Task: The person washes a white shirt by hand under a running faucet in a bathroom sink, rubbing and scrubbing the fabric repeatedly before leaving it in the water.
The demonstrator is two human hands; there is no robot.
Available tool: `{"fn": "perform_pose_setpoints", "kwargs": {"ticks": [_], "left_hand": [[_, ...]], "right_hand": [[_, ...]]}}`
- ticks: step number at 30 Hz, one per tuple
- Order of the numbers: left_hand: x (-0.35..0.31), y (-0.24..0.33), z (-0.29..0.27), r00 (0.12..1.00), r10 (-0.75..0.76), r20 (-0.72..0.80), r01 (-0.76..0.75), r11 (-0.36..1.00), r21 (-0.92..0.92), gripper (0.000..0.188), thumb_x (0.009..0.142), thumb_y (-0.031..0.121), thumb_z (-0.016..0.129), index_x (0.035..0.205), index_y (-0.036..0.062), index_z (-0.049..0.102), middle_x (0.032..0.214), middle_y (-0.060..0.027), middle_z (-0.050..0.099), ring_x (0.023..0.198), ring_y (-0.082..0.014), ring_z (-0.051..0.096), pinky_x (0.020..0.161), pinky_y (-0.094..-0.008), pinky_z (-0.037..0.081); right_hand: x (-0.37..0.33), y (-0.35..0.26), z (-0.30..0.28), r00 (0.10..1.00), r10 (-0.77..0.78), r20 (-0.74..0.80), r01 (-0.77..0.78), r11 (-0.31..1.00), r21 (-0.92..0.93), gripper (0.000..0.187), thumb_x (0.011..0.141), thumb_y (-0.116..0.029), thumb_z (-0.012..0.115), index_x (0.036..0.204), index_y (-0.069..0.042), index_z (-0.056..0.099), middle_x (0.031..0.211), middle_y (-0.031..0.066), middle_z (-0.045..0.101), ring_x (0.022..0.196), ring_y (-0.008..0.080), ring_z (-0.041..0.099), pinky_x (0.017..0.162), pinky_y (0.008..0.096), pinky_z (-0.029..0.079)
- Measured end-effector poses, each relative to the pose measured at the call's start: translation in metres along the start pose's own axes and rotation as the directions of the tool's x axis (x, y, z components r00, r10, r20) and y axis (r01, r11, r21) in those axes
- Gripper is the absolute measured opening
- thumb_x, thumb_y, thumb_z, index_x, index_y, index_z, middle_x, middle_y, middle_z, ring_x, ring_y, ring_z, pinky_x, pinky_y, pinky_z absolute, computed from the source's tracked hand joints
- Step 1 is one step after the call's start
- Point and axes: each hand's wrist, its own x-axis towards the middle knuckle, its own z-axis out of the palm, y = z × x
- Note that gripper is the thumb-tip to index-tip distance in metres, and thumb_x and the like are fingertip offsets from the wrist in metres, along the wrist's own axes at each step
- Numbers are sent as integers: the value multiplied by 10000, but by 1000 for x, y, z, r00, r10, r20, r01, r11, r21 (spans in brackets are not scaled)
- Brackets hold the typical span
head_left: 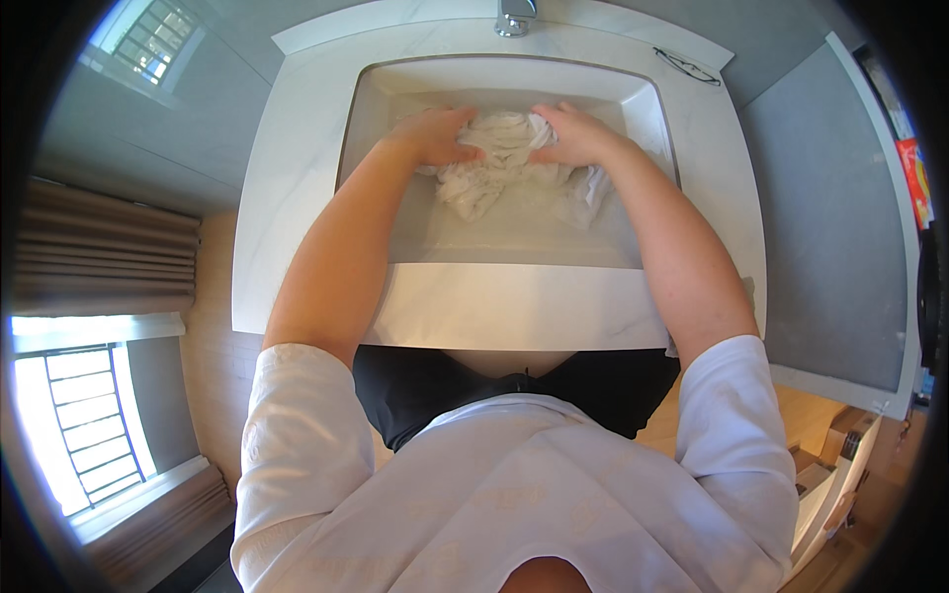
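Note:
A crumpled wet white cloth [504,148] lies bunched in water inside the white rectangular sink [514,252]. At its left side, my left hand [437,136] grips the fabric, with thumb and fingers curved round a fold. My right hand [573,136] holds the right side of the same cloth in a similar way. Parts of the fingertips are sunk in the folds. Loose ends of the cloth spread below both hands in the cloudy water.
A chrome faucet [515,18] stands behind the sink. Eyeglasses [686,66] rest on the pale marbled countertop [297,198] at the back right. A grey panel [825,217] rises on the right, and a barred window [89,425] is at the left.

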Motion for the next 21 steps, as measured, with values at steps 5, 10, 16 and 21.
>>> {"fn": "perform_pose_setpoints", "kwargs": {"ticks": [5,10,16,21], "left_hand": [[0,5,3,999,-21,-40,24,997,70,625,916,470,641,1417,131,483,1284,-211,596,1223,-405,559,997,-479,458],[0,16,11,994,-74,-80,90,971,222,508,966,508,546,1341,167,509,1255,-182,610,1216,-379,572,980,-541,469],[2,16,15,993,-54,-103,80,960,268,480,997,484,502,1360,170,499,1246,-182,609,1200,-386,576,969,-543,468],[2,16,15,992,-31,-121,59,970,235,433,1009,453,501,1317,149,518,1261,-191,606,1217,-383,570,966,-564,471]], "right_hand": [[4,1,5,999,38,-32,-40,996,-74,912,765,-580,752,1496,-165,399,1482,233,459,1350,384,484,1067,450,447],[2,-10,7,994,91,-54,-98,984,-146,803,825,-579,703,1448,-151,432,1408,210,530,1311,364,520,1038,469,463],[4,-8,11,994,65,-91,-79,984,-161,725,856,-549,694,1392,-122,456,1349,207,569,1273,372,541,998,484,477],[6,-1,19,988,10,-156,-35,987,-156,686,870,-518,689,1361,-96,464,1289,224,599,1216,396,575,954,487,499]]}}
